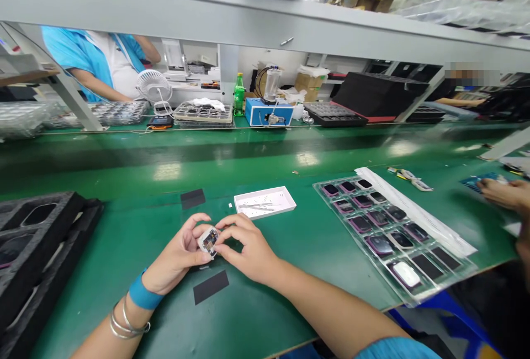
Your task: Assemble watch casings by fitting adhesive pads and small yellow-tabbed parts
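My left hand (179, 253) is closed round a small white square device casing (208, 240) with electronics showing inside. It holds the part just above the green bench (290, 248). My right hand (244, 246) meets it from the right, fingertips pinched on the casing's edge. A blue band and metal bracelets sit on my left wrist. Just beyond the hands lies a shallow white tray (265, 202) with tweezers in it. Two black pads (210, 286) lie flat on the bench, one near my wrists, one farther back.
A clear blister tray (389, 232) with several dark small parts lies at the right. A black foam tray (37, 248) sits at the left. Another person's hand (503, 193) works at the far right. Across the bench are a blue box, a green bottle, a fan and a seated person.
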Tool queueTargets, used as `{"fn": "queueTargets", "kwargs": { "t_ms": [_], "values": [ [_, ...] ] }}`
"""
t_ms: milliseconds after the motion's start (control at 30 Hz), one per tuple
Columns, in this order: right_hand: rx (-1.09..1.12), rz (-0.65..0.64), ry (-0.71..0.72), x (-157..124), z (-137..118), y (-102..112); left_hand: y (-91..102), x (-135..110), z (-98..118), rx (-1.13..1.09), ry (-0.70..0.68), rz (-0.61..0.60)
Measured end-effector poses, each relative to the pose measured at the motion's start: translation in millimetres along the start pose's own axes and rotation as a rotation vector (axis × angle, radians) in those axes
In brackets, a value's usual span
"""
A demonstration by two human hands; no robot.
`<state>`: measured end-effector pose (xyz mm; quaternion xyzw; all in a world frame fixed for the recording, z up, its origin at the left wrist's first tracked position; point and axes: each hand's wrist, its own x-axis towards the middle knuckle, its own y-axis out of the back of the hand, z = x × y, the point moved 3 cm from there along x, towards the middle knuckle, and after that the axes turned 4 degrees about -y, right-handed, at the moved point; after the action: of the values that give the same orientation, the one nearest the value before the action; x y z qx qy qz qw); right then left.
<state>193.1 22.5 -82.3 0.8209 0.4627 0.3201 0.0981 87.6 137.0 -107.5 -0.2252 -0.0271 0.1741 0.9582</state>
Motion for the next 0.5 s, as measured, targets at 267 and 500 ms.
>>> {"fn": "queueTargets", "kwargs": {
  "t_ms": [267,500],
  "values": [
    [-0.118,-0.021,-0.013,-0.7,2.8,-2.7,-0.4,2.0,-3.6,0.002,0.01,0.034],
    [-0.253,0.138,0.276,3.8,-1.8,18.3,0.8,-0.2,1.9,-0.124,0.019,0.098]
  ]
}}
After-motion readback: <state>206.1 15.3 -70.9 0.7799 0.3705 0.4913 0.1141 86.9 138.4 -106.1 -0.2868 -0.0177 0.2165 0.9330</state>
